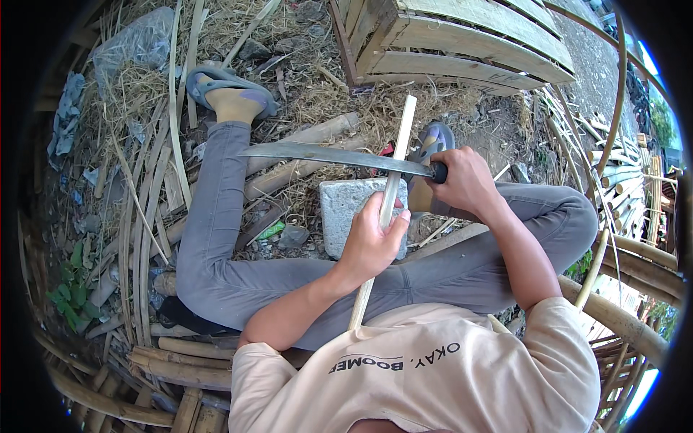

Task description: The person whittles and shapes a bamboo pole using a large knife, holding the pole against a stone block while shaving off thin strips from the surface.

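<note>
My left hand (374,242) is closed round the middle of a pale split bamboo strip (405,130). The strip slants from my lap up and away between my legs. In my right hand (465,179) is the dark handle of a long machete (317,152), its blade pointing left. The blade crosses the strip a little beyond my left hand and appears to touch it. Below the strip stands a pale grey stone block (339,216), partly hidden by my left hand.
A wooden slatted crate (462,43) stands beyond my right foot. Bamboo poles (303,169) and long strips (155,195) lie on the straw-strewn ground. Crumpled clear plastic (137,47) lies far left. Cut bamboo is stacked (621,173) at right. A green plant (72,289) grows at left.
</note>
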Tool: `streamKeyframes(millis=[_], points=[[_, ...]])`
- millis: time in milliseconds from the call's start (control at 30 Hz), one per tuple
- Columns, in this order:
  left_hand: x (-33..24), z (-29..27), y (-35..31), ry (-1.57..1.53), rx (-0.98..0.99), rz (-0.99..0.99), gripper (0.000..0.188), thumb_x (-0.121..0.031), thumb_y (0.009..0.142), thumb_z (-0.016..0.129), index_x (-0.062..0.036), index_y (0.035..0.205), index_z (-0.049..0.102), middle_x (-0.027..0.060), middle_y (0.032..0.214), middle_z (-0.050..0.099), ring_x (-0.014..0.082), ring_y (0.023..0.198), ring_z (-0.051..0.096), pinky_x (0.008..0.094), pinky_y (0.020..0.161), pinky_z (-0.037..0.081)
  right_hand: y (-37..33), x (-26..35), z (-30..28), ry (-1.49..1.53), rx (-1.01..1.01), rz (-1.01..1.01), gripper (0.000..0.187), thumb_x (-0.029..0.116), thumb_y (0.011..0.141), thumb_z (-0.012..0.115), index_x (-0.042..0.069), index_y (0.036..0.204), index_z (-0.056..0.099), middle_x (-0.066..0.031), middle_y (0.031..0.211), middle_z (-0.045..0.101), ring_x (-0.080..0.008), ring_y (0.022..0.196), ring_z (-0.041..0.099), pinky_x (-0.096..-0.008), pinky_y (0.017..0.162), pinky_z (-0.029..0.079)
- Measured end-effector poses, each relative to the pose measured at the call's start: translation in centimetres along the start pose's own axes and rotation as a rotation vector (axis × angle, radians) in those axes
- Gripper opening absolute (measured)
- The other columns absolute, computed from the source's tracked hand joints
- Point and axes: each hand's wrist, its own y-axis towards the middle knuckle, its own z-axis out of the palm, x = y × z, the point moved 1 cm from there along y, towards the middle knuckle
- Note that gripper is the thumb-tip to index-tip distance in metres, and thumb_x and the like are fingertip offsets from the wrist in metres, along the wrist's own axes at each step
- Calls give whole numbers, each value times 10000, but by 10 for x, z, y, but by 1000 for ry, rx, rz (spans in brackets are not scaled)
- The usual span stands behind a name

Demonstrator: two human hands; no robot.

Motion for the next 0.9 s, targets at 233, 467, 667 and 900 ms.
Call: streamKeyframes(millis=[233, 467, 667, 900], points=[[-2, 1, -2, -56, 12, -4, 166, -148, 957, 611, -30, 1041, 529, -49, 695, 485, 24, 595, 418, 231, 510, 338, 13, -21, -11, -20, -41, 267, 296, 309, 823, 710, 28, 909, 739, -214, 717, 676, -400, 731, 673, -474, 700, 540], [-3, -1, -1, 77, -46, 45, 233, -164, 932, 630, 0, 1070, 538, -14, 625, 518, 48, 550, 459, 260, 491, 364, 1, 2, -3, 149, 95, 168, 326, 331, 793, 738, 16, 877, 731, -219, 707, 666, -398, 723, 670, -467, 707, 538], [-5, 4, -5, 117, -46, 49, 253, -150, 917, 623, 40, 1055, 530, 154, 710, 632, 235, 622, 673, 359, 564, 518, -3, 23, -7, 55, 172, 76, 204, 224, 700, 744, 57, 815, 739, -197, 651, 639, -383, 677, 657, -460, 679, 528], [-11, 5, -9, 109, -55, 85, 253, -176, 933, 622, 8, 1081, 533, 4, 577, 516, 61, 525, 472, 276, 481, 369, 4, 2, -15, -31, 19, 170, 252, 208, 664, 689, 38, 840, 751, -241, 755, 675, -398, 757, 673, -464, 746, 550]])
